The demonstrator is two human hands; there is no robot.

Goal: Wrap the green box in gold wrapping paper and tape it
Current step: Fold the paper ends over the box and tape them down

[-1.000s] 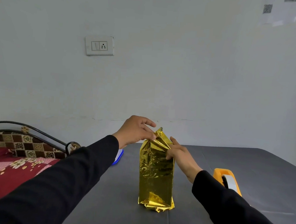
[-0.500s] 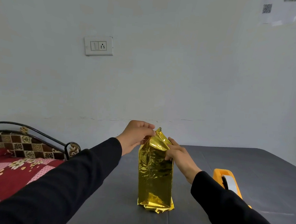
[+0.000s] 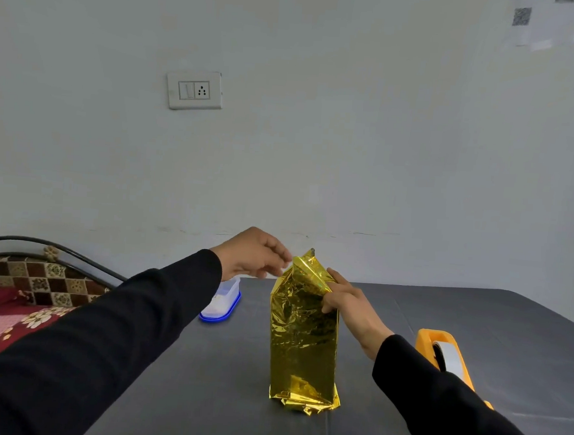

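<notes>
Two hands work at the top of the gold-wrapped box (image 3: 303, 339), which stands upright near the middle of the grey tabletop (image 3: 474, 316). No green surface shows; the gold wrapping paper (image 3: 304, 275) covers it fully, bunched to a peak at the top and crumpled at the base. Right hand (image 3: 351, 305) pinches the folded paper at the upper right edge, fingers curled on it. Left hand (image 3: 255, 254) sits just left of the peak, fingers loosely curled with the fingertips at the paper's edge; whether it holds the paper I cannot tell. An orange tape dispenser (image 3: 445, 356) lies on the tabletop to the right, partly behind the right sleeve. Compared with half a second ago, the left hand has drawn slightly back from the peak, uncovering a blue-lidded container (image 3: 223, 302) behind it.
</notes>
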